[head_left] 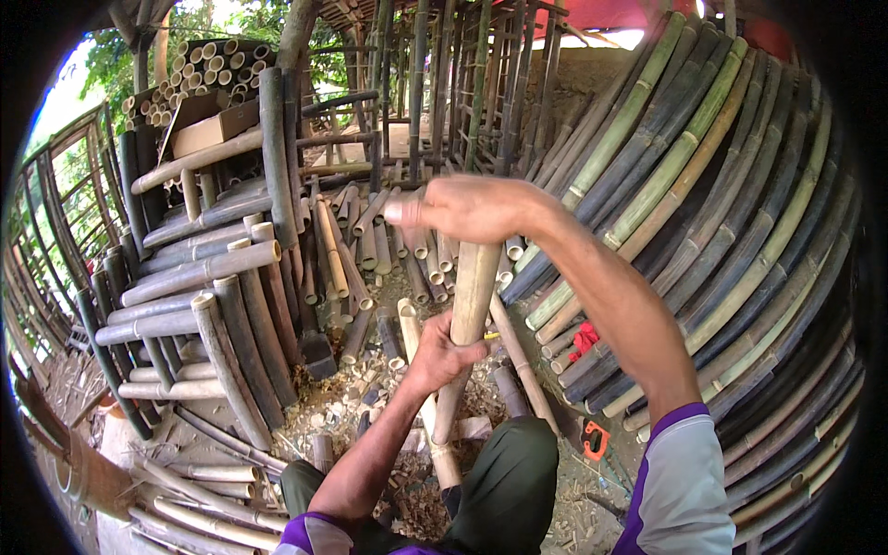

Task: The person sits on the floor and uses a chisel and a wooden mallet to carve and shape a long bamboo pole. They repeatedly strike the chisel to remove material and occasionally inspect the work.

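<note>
My left hand [442, 355] is closed around a pale, thick bamboo piece [474, 287], thumb laid across its front. The piece stands nearly upright between my knees, leaning slightly. My right hand [476, 208] lies across its upper end and hides that end; its fingers are blurred and partly hidden, so their grip is unclear. Another bamboo length [408, 324] slants behind my left hand, and its lower part shows below, by the foot of the held piece. A handsaw [595, 440] with an orange handle lies on the ground to the right of my knee.
Long dark and green bamboo poles [684, 166] lean in a big stack on the right. A bamboo bench frame [199, 305] stands at left, with a cardboard box [217, 128] and cut tubes [217, 65] behind it. Short tubes [370, 245] and wood chips [356, 407] litter the ground ahead.
</note>
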The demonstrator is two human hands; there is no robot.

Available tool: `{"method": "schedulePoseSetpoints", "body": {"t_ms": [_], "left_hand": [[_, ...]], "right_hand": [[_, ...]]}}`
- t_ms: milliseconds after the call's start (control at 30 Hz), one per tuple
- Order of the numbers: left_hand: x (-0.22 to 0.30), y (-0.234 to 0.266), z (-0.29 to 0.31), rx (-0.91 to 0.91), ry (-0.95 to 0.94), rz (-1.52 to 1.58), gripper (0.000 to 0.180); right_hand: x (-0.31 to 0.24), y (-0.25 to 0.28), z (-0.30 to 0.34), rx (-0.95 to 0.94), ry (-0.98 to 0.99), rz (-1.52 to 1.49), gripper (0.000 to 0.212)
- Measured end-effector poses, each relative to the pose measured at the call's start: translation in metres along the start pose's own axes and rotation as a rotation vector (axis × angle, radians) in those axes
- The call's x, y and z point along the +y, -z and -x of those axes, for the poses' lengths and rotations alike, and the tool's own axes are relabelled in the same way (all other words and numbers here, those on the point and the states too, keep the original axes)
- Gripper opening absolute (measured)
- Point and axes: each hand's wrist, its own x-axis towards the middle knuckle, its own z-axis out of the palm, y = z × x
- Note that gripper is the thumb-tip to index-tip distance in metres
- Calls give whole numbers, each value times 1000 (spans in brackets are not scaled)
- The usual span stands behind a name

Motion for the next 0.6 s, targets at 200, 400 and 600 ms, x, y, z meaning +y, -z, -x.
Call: {"method": "schedulePoseSetpoints", "body": {"t_ms": [200, 400, 600], "left_hand": [[0, -16, 2, 12, -5, 4, 25], [11, -16, 20, 24, 119, -50, 28], [2, -29, 23, 17, 184, 50, 35]], "right_hand": [[-4, 30, 24, -41, 120, -47, 96], [-14, -8, 37, -195, 87, -118, 66], [-2, -12, 36, -237, 176, -1, 72]]}}
